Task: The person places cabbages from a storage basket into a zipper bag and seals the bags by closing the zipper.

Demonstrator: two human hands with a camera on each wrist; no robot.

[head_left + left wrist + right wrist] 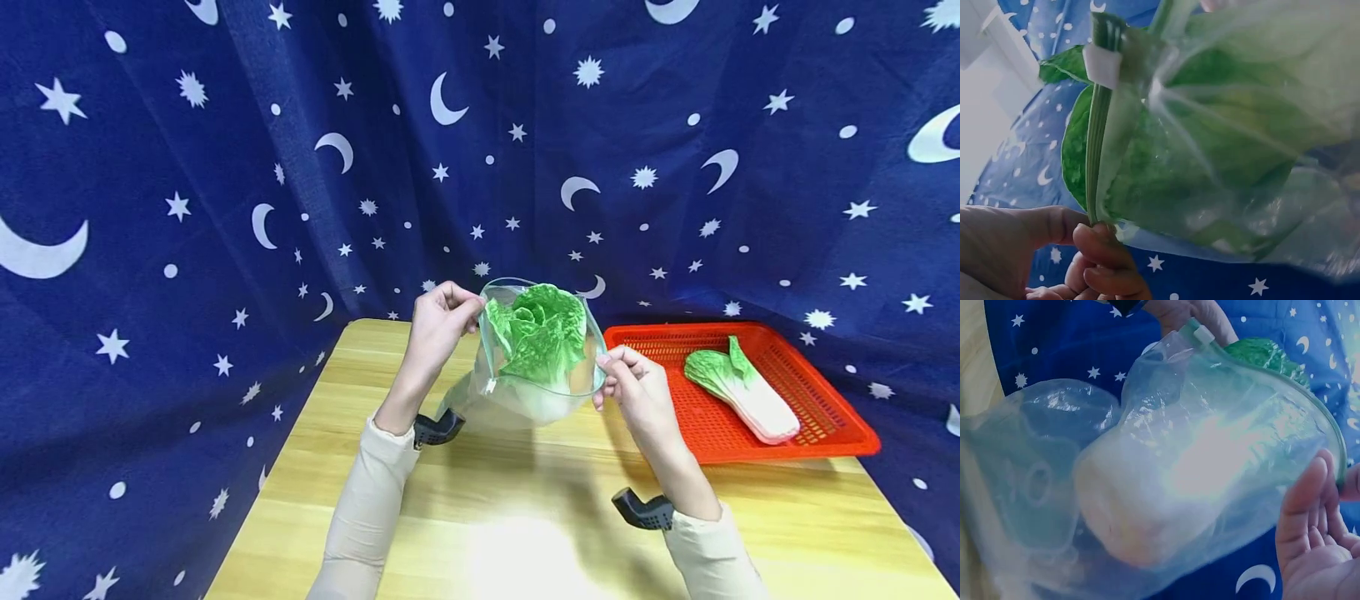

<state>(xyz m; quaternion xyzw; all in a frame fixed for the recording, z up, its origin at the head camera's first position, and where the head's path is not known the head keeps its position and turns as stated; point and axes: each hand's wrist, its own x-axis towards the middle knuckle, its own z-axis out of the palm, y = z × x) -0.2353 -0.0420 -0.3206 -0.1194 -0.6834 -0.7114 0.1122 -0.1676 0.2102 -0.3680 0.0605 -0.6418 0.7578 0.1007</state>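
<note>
A clear zip bag (1047, 487) with a green zip edge and a small white slider (1102, 65) hangs between both hands, its mouth spread wide. Inside it sits a leafy green cabbage (542, 333), its pale base (1135, 506) showing through the plastic in the right wrist view and its leaf tips rising past the rim. My left hand (444, 321) pinches the left end of the bag's mouth between thumb and fingers. At the right end of the rim, my right hand (636, 387) pinches the edge.
On the right of the wooden table (315, 500) stands a red plastic basket (825, 400) holding a bok choy (742, 392) with a white stalk. Behind the table hangs a dark blue curtain (450, 167) with stars and moons.
</note>
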